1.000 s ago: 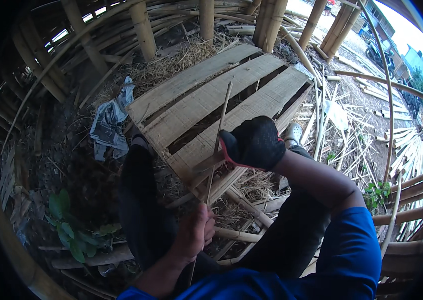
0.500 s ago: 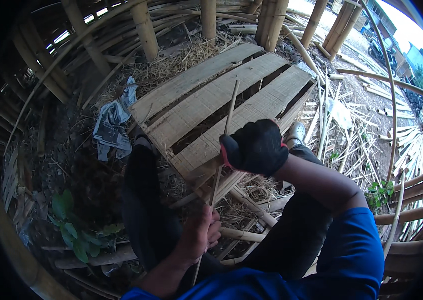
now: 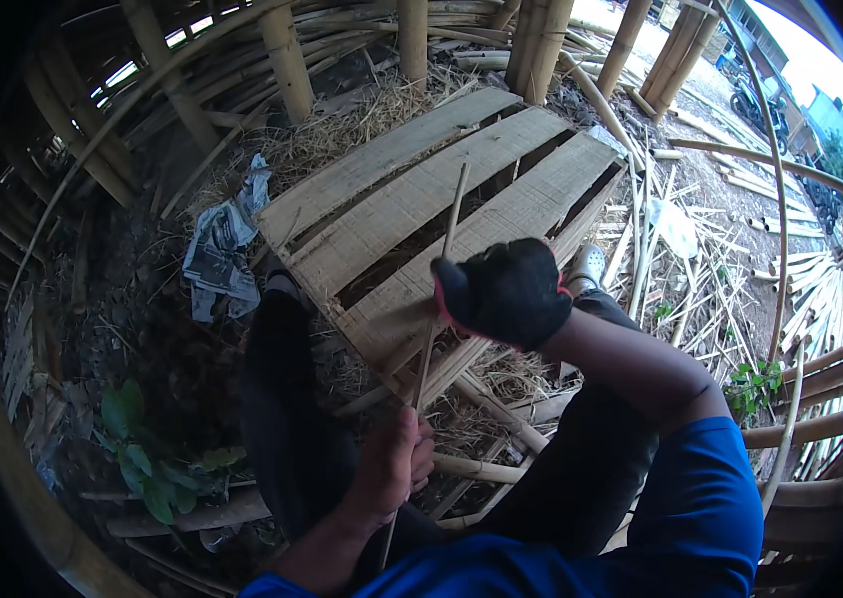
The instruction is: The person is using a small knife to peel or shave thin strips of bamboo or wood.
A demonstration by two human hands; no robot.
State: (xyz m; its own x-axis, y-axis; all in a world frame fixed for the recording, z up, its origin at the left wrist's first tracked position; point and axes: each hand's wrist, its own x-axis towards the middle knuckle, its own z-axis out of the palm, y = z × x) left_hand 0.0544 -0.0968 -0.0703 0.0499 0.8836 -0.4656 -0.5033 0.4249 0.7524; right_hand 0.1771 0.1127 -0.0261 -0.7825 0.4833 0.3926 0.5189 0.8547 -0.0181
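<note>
A long thin bamboo strip (image 3: pixel 454 211) slants from my lap up over the slatted wooden bench (image 3: pixel 411 207). My bare left hand (image 3: pixel 396 458) is closed around its lower part, thumb along it. My right hand (image 3: pixel 511 296), in a black glove with red trim, is a fist at the strip's middle, just above the bench's near edge. From this fist a flat blade-like tool (image 3: pixel 399 317) juts left across the strip. Blur hides its exact kind, and its handle is inside the glove. The strip's far end stands free above the slats.
Bamboo posts (image 3: pixel 412 45) and stacked poles stand beyond the bench. Crumpled newspaper (image 3: pixel 219 254) lies to its left, and bamboo offcuts (image 3: pixel 685 269) litter the ground at right. A leafy plant (image 3: pixel 137 453) grows at lower left. My legs straddle the bench's near end.
My right hand and the blade-like tool have shifted slightly left and the tool sits a little higher. The strip's upper end has tipped slightly left; my left hand keeps its grip.
</note>
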